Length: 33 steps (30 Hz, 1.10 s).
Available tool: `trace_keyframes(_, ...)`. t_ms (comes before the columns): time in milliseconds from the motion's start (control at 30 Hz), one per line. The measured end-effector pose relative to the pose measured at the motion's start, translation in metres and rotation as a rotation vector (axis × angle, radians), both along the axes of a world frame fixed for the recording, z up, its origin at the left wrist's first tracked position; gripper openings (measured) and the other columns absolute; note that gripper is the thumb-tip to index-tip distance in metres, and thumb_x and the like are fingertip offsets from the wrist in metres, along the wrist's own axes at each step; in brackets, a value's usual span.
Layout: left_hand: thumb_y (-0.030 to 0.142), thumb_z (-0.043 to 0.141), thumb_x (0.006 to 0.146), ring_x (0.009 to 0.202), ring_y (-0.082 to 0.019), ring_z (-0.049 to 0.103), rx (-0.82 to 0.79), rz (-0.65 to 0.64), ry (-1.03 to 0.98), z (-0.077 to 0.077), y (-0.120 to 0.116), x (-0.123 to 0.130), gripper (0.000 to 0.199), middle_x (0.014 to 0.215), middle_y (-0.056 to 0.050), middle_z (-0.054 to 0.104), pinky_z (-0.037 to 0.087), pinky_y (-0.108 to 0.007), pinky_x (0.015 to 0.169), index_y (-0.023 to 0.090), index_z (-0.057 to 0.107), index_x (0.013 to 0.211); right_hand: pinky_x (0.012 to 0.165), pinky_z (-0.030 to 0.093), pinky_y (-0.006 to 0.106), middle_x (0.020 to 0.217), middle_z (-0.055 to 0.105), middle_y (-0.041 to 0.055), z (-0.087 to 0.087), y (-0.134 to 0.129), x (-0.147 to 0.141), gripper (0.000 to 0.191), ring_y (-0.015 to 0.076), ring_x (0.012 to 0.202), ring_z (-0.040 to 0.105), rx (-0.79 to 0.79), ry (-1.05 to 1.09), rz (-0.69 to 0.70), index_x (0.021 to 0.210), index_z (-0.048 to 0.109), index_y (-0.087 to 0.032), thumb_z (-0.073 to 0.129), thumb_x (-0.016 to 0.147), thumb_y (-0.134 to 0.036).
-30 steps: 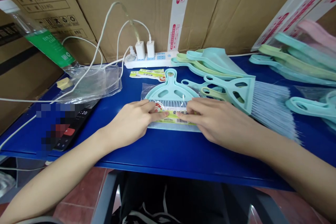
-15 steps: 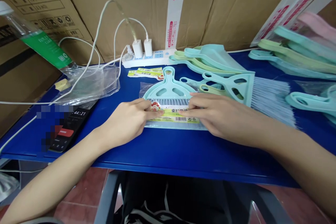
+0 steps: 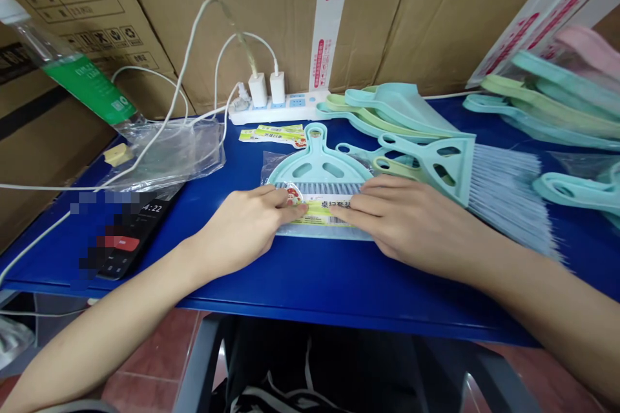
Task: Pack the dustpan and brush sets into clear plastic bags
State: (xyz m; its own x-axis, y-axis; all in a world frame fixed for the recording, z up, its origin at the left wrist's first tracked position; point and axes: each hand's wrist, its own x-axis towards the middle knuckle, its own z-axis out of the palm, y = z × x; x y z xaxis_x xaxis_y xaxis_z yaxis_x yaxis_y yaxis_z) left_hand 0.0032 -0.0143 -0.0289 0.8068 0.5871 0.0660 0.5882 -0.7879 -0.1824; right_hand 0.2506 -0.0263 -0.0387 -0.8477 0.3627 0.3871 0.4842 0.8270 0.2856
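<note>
A light-blue hand brush [image 3: 317,161] lies over a matching dustpan in a clear plastic bag on the blue table. A yellow-and-white label [image 3: 317,213] stretches across the bag below the bristles. My left hand [image 3: 252,216] is curled at the left side of this set, one digit pressing on the label. From the right, my right hand [image 3: 397,213] rests on the set with bent fingers, one fingertip touching the label close to the left one. What lies under both palms is hidden.
Behind the set are loose labels [image 3: 274,134] and a power strip [image 3: 271,115] with chargers. Stacked dustpans [image 3: 411,106] and another brush [image 3: 460,161] lie to the right. A bottle [image 3: 87,84], plastic bag [image 3: 184,148] and phone [image 3: 135,232] occupy the left.
My right hand's fingers have shifted and flattened on the label, covering more of its right end. The left hand stays in nearly the same place. The view has shifted slightly.
</note>
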Motion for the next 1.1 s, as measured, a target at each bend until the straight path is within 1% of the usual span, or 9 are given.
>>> trace_keyframes(100,0.000,0.047,0.083,0.081,-0.018,0.067,-0.022,0.011,0.009,0.000,0.000,0.001,0.050,0.084,-0.002,0.070,0.050,-0.025,0.060,0.025,0.070,0.120,0.064,0.046,0.032,0.075,0.074,0.0038,-0.001,-0.002,0.000,0.038,0.0184,0.061,0.061,-0.018,-0.031,-0.066,0.094,0.074,-0.014,0.042,0.084,0.003)
trace_keyframes(200,0.000,0.045,0.084,0.083,-0.017,0.068,-0.036,0.022,0.018,0.001,-0.001,0.002,0.051,0.086,-0.002,0.071,0.051,-0.025,0.061,0.025,0.070,0.120,0.061,0.044,0.033,0.073,0.073,0.0035,-0.002,-0.004,-0.001,0.036,0.0182,0.059,0.060,-0.079,-0.057,-0.145,0.088,0.074,-0.017,0.047,0.078,0.003)
trace_keyframes(333,0.000,0.046,0.083,0.080,-0.017,0.068,-0.038,0.033,-0.002,0.003,0.000,0.000,0.050,0.087,-0.001,0.072,0.048,-0.024,0.058,0.027,0.072,0.117,0.061,0.044,0.033,0.074,0.072,0.0028,0.001,-0.003,0.000,0.042,0.0191,0.060,0.062,-0.174,-0.033,-0.169,0.091,0.076,-0.020,0.048,0.074,0.004)
trace_keyframes(567,0.002,0.048,0.083,0.073,-0.015,0.069,-0.005,0.010,-0.059,0.004,0.002,-0.005,0.049,0.079,0.001,0.072,0.044,-0.024,0.054,0.027,0.073,0.117,0.059,0.044,0.031,0.070,0.069,0.0015,0.003,0.003,0.010,0.046,0.0176,0.067,0.062,-0.276,0.004,-0.199,0.083,0.077,-0.025,0.042,0.074,0.003)
trace_keyframes(767,0.004,0.048,0.082,0.073,-0.016,0.070,-0.023,0.009,-0.106,0.002,0.005,-0.009,0.043,0.087,0.000,0.075,0.048,-0.026,0.059,0.024,0.076,0.109,0.067,0.051,0.035,0.071,0.069,0.0041,0.001,0.002,0.007,0.045,0.0213,0.073,0.065,-0.296,0.015,-0.190,0.085,0.078,-0.022,0.041,0.077,0.003)
trace_keyframes(867,0.005,0.049,0.082,0.073,-0.014,0.068,-0.033,0.030,-0.103,0.004,0.006,-0.010,0.044,0.083,0.001,0.074,0.046,-0.024,0.057,0.026,0.076,0.109,0.084,0.053,0.038,0.073,0.070,0.0037,0.003,0.001,0.008,0.047,0.0203,0.074,0.065,-0.311,0.020,-0.182,0.088,0.078,-0.022,0.041,0.076,0.004)
trace_keyframes(967,0.005,0.047,0.082,0.070,-0.013,0.066,-0.054,0.052,-0.081,0.006,0.006,-0.010,0.045,0.082,0.001,0.072,0.044,-0.022,0.054,0.027,0.076,0.109,0.100,0.048,0.043,0.071,0.068,0.0022,0.004,0.001,0.009,0.048,0.0181,0.068,0.062,-0.309,0.036,-0.164,0.087,0.078,-0.023,0.039,0.078,0.004)
trace_keyframes(1033,0.005,0.047,0.082,0.068,-0.013,0.065,-0.062,0.057,-0.075,0.007,0.006,-0.009,0.046,0.080,0.001,0.071,0.043,-0.022,0.053,0.028,0.076,0.110,0.102,0.046,0.043,0.068,0.066,0.0019,0.005,0.001,0.010,0.047,0.0177,0.065,0.060,-0.293,0.043,-0.157,0.082,0.078,-0.022,0.039,0.080,0.005)
trace_keyframes(1100,0.005,0.047,0.082,0.068,-0.013,0.065,-0.057,0.053,-0.081,0.008,0.006,-0.009,0.047,0.079,0.001,0.070,0.042,-0.023,0.053,0.028,0.076,0.111,0.099,0.047,0.042,0.065,0.063,0.0019,0.005,0.000,0.009,0.046,0.0177,0.063,0.058,-0.270,0.045,-0.153,0.078,0.077,-0.022,0.040,0.080,0.005)
